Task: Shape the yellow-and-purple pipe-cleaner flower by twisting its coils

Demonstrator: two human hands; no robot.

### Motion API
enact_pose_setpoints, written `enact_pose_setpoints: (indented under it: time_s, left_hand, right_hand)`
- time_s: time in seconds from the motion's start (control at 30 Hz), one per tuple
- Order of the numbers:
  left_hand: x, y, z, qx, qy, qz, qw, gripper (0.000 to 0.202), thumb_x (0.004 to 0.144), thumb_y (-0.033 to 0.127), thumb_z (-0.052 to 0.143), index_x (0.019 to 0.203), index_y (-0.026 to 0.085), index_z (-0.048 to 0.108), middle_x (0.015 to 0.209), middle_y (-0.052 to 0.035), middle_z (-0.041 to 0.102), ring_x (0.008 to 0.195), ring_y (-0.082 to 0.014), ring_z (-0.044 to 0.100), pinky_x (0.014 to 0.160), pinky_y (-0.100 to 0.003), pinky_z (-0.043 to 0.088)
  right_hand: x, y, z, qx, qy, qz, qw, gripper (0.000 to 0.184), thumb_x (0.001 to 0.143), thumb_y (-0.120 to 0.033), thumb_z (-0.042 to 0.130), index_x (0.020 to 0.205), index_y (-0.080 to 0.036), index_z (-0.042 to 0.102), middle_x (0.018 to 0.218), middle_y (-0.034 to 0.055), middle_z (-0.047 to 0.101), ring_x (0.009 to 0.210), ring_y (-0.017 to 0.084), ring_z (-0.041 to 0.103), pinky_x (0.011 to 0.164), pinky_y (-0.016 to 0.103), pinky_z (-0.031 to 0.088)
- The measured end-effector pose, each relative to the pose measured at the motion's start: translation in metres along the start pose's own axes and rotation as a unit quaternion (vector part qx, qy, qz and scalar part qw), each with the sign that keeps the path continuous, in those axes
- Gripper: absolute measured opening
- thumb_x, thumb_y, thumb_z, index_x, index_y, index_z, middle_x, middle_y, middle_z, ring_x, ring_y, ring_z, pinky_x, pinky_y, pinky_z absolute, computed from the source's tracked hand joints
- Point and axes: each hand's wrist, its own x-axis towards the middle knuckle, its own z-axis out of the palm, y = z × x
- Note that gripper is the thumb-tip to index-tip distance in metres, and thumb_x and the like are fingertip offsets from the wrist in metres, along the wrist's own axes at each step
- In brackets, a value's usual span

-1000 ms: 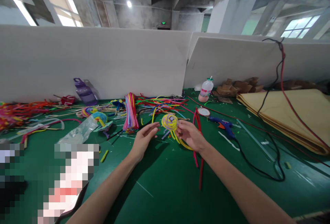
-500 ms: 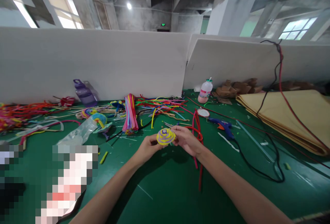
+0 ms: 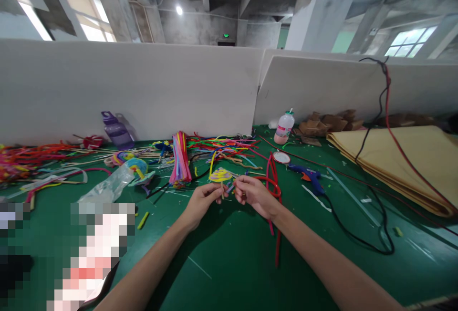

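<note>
A yellow and purple pipe-cleaner spiral disc (image 3: 220, 175) is held just above the green table (image 3: 229, 258), tilted nearly flat. My left hand (image 3: 203, 198) pinches its stem from below, fingers closed. My right hand (image 3: 253, 194) is closed too, pinching a short end of pipe cleaner just right of the disc. Red pipe cleaners (image 3: 274, 191) lie under and beside my right hand.
Loose coloured pipe cleaners (image 3: 222, 146) and a pink bundle (image 3: 180, 158) lie beyond the hands. A blue glue gun (image 3: 309, 176) with a black cable lies to the right. A purple bottle (image 3: 116, 130), a small drink bottle (image 3: 284, 128), brown paper sheets (image 3: 404, 158) and finished spirals (image 3: 129, 160) are around.
The spiral disc has come down from facing me to lying nearly flat. My left hand has closed on its stem and both hands have drawn together.
</note>
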Motion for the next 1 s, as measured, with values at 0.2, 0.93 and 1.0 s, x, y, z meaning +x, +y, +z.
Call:
enact_pose_setpoints:
  time_s: [0.2, 0.93, 1.0]
  left_hand:
    - [0.0009, -0.0003, -0.0009, 0.000, 0.041, -0.005, 0.999, 0.016, 0.071, 0.030, 0.066, 0.075, 0.015, 0.067, 0.068, -0.0010, 0.062, 0.057, -0.0105, 0.048, 0.057, -0.021, 0.037]
    - [0.0005, -0.0027, -0.0021, 0.016, 0.004, -0.013, 1.000, 0.019, 0.073, 0.034, 0.063, 0.072, 0.014, 0.065, 0.068, -0.0014, 0.062, 0.059, -0.0113, 0.049, 0.059, -0.023, 0.038]
    - [0.0004, -0.0022, -0.0019, 0.017, -0.004, -0.007, 1.000, 0.021, 0.074, 0.035, 0.062, 0.074, 0.014, 0.066, 0.069, -0.0016, 0.063, 0.059, -0.0111, 0.049, 0.059, -0.023, 0.038]
  right_hand:
    - [-0.0006, 0.0005, 0.0006, 0.000, 0.006, -0.007, 1.000, 0.018, 0.077, -0.032, 0.062, 0.079, -0.016, 0.055, 0.061, -0.0025, 0.049, 0.053, 0.009, 0.048, 0.048, 0.021, 0.030]
    - [-0.0006, 0.0034, 0.0007, -0.016, 0.005, 0.005, 1.000, 0.017, 0.078, -0.031, 0.060, 0.075, -0.016, 0.053, 0.061, -0.0018, 0.050, 0.054, 0.009, 0.048, 0.049, 0.022, 0.031]
    - [-0.0005, 0.0041, 0.0006, -0.015, 0.003, 0.003, 1.000, 0.017, 0.078, -0.031, 0.060, 0.076, -0.016, 0.054, 0.061, -0.0018, 0.050, 0.054, 0.009, 0.048, 0.049, 0.022, 0.031]
